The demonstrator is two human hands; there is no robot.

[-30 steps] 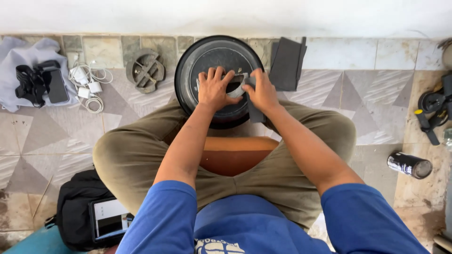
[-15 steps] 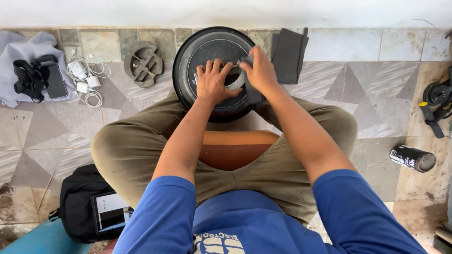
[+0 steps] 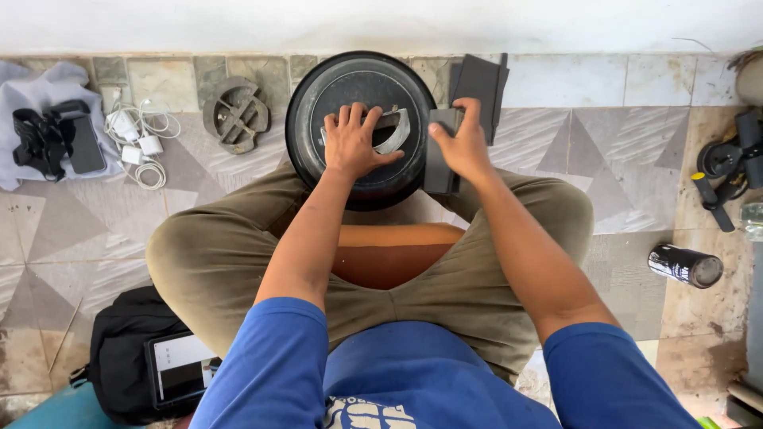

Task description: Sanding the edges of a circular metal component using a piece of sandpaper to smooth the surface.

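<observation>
both hands: left hand [image 3: 354, 147] presses round black wheel [image 3: 318, 95], right hand [image 3: 465, 147] grips flat dark panel [image 3: 439, 171].

Can [image 3: 685, 265] right of knee; bag [image 3: 127, 349] left.

Tiled floor [image 3: 604, 159], round black pan [image 3: 318, 119], perhaps can [image 3: 683, 265]

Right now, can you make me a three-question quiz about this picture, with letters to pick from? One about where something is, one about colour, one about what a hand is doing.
1. Where does the spray can lie?
A. on the floor
B. in the bag
C. on the wheel

2. What colour are the charger cables?
A. red
B. white
C. green

3. What is the left hand doing?
A. waving
B. holding a tablet
C. pressing flat on the round black wheel

Answers: 1 A, it lies on the tiles. 2 B, they look white. 3 C, fingers spread on it.
</observation>
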